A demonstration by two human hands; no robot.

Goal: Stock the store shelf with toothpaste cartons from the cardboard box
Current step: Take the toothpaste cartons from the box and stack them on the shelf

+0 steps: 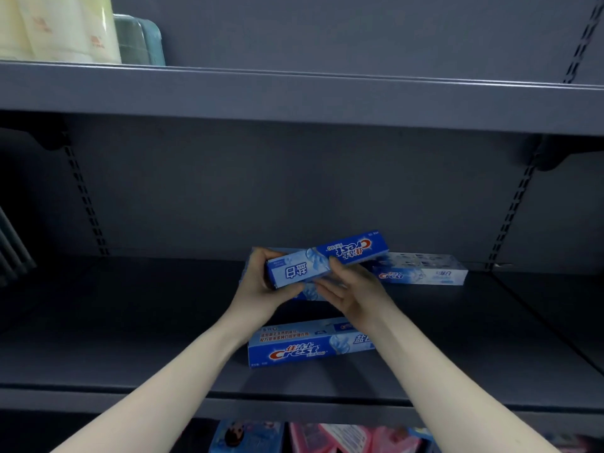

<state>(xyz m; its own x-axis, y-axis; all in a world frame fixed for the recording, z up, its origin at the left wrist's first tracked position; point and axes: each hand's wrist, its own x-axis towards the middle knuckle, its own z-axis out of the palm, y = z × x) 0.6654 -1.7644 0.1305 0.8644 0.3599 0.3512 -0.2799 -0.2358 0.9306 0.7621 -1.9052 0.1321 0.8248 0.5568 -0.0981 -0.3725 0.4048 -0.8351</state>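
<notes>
**Inspector A:** Toothpaste cartons: we count two lying flat on the store shelf (130, 322). One lies near the front edge (294, 348), logo facing us; another lies further back to the right (425, 273). A third carton (327, 259) is in hand, raised above the shelf between those two, tilted with its right end higher and its print upside down to us.

**Inspector B:** We note a patch of blue under the held carton that may be one more, but it is too hidden to confirm. The cardboard box is not in view, so we cannot say how many remain.

**Inspector A:** Agreed. We judge the stocking begun and well short of finished: most of this shelf is bare, and the placed cartons are scattered, not lined up.

**Inspector B:** Hands, then. The left hand (261, 279) grips the carton's left end, fingers curled over its top and thumb beneath.

**Inspector A:** The right hand (353, 289) holds the carton near its middle, thumb on the front face and fingers under it. Both forearms reach forward over the shelf's front edge, converging on the carton.

**Inspector B:** We judge the carton not yet set down.
</notes>
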